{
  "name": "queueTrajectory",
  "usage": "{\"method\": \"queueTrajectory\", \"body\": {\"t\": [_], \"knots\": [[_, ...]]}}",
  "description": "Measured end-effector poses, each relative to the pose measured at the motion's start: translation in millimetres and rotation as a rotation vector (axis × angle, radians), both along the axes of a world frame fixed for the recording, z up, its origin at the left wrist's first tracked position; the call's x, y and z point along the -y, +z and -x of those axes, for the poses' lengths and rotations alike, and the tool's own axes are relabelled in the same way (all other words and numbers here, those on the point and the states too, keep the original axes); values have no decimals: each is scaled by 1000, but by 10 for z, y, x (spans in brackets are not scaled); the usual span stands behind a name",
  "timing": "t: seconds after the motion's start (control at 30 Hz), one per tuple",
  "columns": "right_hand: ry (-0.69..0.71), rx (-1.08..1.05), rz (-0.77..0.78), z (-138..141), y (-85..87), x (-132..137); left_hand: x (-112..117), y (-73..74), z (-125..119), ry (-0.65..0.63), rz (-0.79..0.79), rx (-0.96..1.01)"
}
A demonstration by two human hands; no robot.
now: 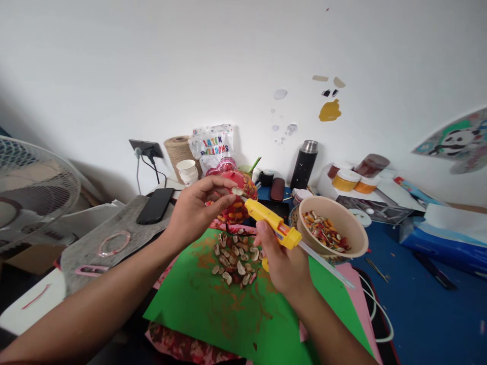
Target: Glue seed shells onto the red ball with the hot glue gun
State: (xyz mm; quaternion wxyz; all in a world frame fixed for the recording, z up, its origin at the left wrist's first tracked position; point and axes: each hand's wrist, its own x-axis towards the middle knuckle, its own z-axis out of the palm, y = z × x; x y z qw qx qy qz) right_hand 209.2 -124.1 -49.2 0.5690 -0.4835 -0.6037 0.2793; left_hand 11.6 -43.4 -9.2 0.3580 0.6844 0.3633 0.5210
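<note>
My right hand (pixel 283 258) is wrapped round a yellow hot glue gun (pixel 272 220), with a clear glue stick (pixel 327 263) poking out of its back end. The gun's nozzle points up and left, close to a pale peanut shell piece (pixel 238 191) pinched in the fingertips of my left hand (pixel 201 203). Whether nozzle and shell touch, I cannot tell. Behind my left fingers is a red and orange decorated object (pixel 247 188), partly hidden. Below both hands, several loose peanut shells (pixel 232 258) lie on a stained green sheet (pixel 190 289).
On the right, a beige bowl (pixel 357 215) holds red, orange and yellow pieces. Behind it stand a black thermos (pixel 304 165) and paint jars (pixel 346 180). Twine (pixel 177 149), paper cups (pixel 187 170) and a balloon bag (pixel 213 144) line the wall. Left are a phone (pixel 155 205) and fan (pixel 34 187).
</note>
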Motion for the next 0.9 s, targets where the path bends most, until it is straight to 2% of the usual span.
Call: {"method": "queueTrajectory", "body": {"t": [0.9], "knots": [[-5, -16, 40, 10, -36, 2, 3, -7, -2, 11, -24, -76]]}}
